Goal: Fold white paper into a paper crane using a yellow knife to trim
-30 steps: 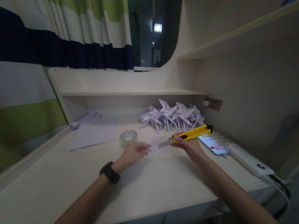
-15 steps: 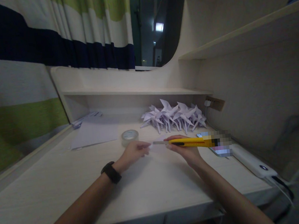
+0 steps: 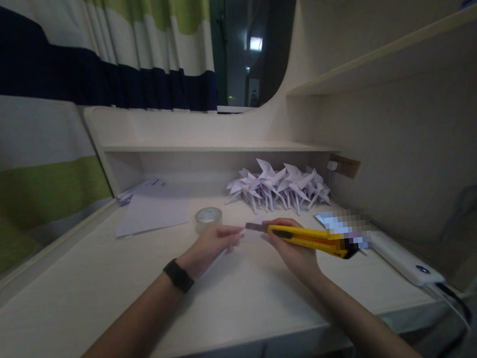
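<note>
My right hand [image 3: 291, 247] grips a yellow utility knife [image 3: 312, 238] with its blade out, the tip pointing left toward my left hand. My left hand [image 3: 211, 246], with a black band on its wrist, pinches the edge of a white sheet of paper [image 3: 237, 258] lying on the pale wooden desk [image 3: 107, 304]. The blade tip sits just right of my left fingertips, above the paper.
A roll of clear tape [image 3: 208, 217] stands behind my left hand. A heap of folded white paper pinwheels [image 3: 279, 189] lies at the back. Loose sheets [image 3: 152, 210] rest at the back left. A phone [image 3: 344, 228] and a white power strip [image 3: 402, 256] lie to the right.
The knife has swung: its rear end dropped from raised to lowered, and the blade tip moved left, closer to my left fingers. My left hand stayed on the paper.
</note>
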### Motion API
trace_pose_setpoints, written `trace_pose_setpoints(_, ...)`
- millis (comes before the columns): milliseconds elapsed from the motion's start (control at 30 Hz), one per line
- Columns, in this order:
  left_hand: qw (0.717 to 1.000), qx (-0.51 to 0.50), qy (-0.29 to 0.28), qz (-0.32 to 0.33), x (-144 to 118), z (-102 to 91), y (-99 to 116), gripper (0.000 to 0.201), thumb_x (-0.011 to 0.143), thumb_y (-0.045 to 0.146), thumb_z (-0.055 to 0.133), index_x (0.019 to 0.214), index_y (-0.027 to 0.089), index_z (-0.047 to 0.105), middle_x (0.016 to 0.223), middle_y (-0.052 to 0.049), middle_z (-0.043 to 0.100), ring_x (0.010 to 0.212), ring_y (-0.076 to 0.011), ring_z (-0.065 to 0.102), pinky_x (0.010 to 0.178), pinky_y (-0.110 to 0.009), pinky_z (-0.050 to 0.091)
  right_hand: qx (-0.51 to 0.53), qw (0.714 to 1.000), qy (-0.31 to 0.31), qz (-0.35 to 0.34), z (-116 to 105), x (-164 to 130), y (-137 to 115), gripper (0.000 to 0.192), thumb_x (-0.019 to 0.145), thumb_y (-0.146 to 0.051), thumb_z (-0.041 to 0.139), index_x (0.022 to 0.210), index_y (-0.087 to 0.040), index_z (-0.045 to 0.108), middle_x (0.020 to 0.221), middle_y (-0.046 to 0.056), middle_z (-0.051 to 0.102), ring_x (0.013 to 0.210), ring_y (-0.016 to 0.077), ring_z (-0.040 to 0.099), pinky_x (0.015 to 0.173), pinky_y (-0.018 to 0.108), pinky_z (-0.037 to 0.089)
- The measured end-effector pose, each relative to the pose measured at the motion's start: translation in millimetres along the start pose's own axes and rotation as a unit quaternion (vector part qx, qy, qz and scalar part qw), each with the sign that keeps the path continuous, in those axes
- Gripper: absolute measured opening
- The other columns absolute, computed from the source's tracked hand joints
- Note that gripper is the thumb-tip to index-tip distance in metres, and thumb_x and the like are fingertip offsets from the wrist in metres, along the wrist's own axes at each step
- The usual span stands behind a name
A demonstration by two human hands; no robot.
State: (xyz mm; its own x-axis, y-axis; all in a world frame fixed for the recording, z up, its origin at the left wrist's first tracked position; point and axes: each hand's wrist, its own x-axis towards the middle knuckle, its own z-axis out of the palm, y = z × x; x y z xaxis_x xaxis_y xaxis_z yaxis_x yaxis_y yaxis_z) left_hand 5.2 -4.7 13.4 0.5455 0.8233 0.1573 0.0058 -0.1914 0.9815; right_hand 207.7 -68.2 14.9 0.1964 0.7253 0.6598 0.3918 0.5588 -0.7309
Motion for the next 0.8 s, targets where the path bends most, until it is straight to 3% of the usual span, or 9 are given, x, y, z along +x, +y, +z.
trace_pose_setpoints(200,0.998,-0.027,0.008,-0.054,0.2,2.7,-3.5,0.032,0.080,0.037,0.067,0.100,0.013,0.073,0.097,-0.012,0.070,0.069,-0.0123,0.057,0.062,-0.025,0.042,0.013,0.999,0.011,-0.049,1.3,-1.1,-0.6,0.014,0.081,-0.033,0.067,0.092,-0.023,0.065,0.095,0.004,0.069,0.093,0.0208,0.065,0.086,0.035,0.052)
trace_pose_setpoints(333,0.992,-0.087,0.003,-0.087,0.3,6.5,-6.7,0.029,0.079,0.036,0.071,0.097,0.014,0.074,0.104,-0.013,0.070,0.080,-0.0148,0.063,0.074,-0.026,0.046,0.008,0.999,0.028,-0.035,5.0,-1.9,-0.5,0.013,0.085,-0.035,0.062,0.087,-0.023,0.061,0.091,0.004,0.069,0.091,0.0209,0.065,0.085,0.036,0.050)
trace_pose_setpoints(567,0.985,-0.155,-0.009,-0.080,-0.3,8.6,-9.8,0.027,0.079,0.032,0.072,0.098,0.013,0.073,0.108,-0.013,0.068,0.090,-0.0161,0.063,0.090,-0.030,0.047,0.018,0.999,0.048,0.011,7.6,-2.4,2.0,0.018,0.083,-0.039,0.064,0.087,-0.023,0.057,0.087,0.002,0.068,0.077,0.0191,0.065,0.074,0.033,0.052)
trace_pose_setpoints(800,0.982,-0.170,-0.024,-0.077,1.6,7.0,-14.4,0.027,0.079,0.028,0.072,0.100,0.012,0.072,0.110,-0.014,0.067,0.093,-0.0176,0.063,0.092,-0.032,0.047,0.009,0.999,0.049,0.009,7.5,-4.1,6.5,0.021,0.079,-0.040,0.068,0.084,-0.022,0.057,0.077,0.001,0.066,0.069,0.0178,0.065,0.066,0.030,0.052)
